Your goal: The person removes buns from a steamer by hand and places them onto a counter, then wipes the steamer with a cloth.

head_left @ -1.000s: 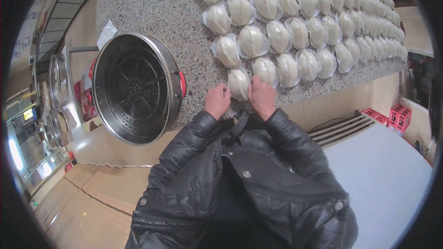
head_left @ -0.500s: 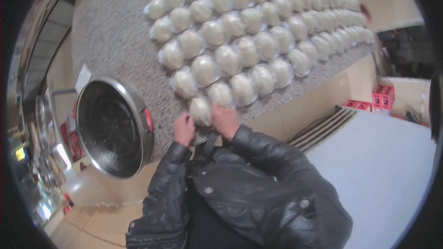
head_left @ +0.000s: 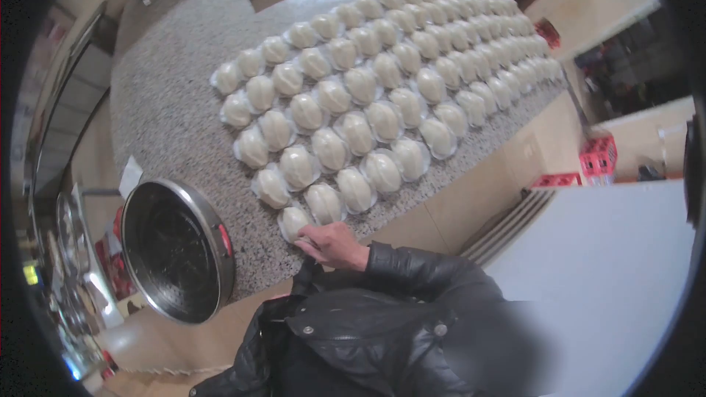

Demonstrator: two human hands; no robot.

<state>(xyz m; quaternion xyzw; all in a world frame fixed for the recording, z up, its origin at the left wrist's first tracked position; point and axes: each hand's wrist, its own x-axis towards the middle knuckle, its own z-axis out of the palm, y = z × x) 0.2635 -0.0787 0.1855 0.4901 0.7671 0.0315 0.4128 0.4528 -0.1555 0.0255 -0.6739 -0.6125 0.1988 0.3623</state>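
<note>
My right hand (head_left: 334,242) rests at the near edge of the speckled grey granite counter (head_left: 169,103), its fingers curled against the nearest pale white dough bun on its paper liner (head_left: 293,222). I cannot tell whether the fingers pinch the bun's paper or merely touch it. My left hand is out of sight, hidden below the collar of my black padded jacket (head_left: 368,331), so the two hands are apart as far as I can see.

That bun lies at the counter's front edge, the closest one of a long field of white dough buns in diagonal rows (head_left: 382,81) that runs away toward the far end of the counter. Just beside it sits another white bun (head_left: 324,202), touching or nearly touching it.

To the left of my hand, near the bun, stands a round stainless steel steamer pan with a red handle tab (head_left: 176,250), overhanging the counter edge. Off to the right, well apart, are red crates (head_left: 599,158).
</note>
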